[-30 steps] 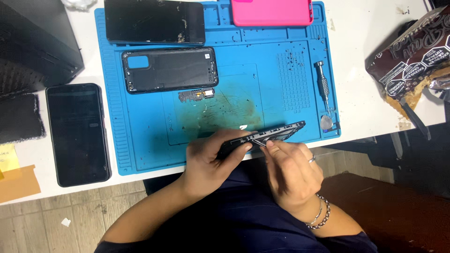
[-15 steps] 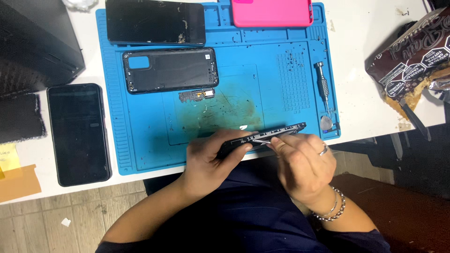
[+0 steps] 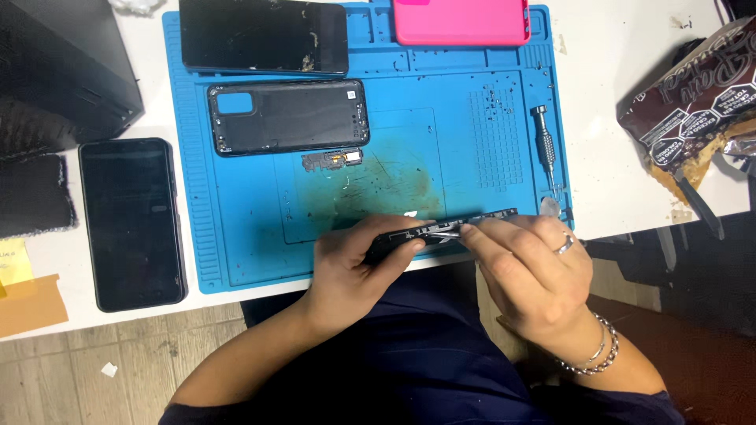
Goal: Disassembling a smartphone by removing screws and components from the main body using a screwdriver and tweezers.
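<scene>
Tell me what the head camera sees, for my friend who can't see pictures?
Two bare hands hold an opened black phone on edge at the near side of a blue repair mat: the left hand grips it, the right hand pinches its top edge. On the mat lie a black back cover, a pink case and a screwdriver.

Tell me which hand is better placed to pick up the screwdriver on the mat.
Right. The right hand lies just below the screwdriver; the left hand steadies the opened phone, farther away.
</scene>
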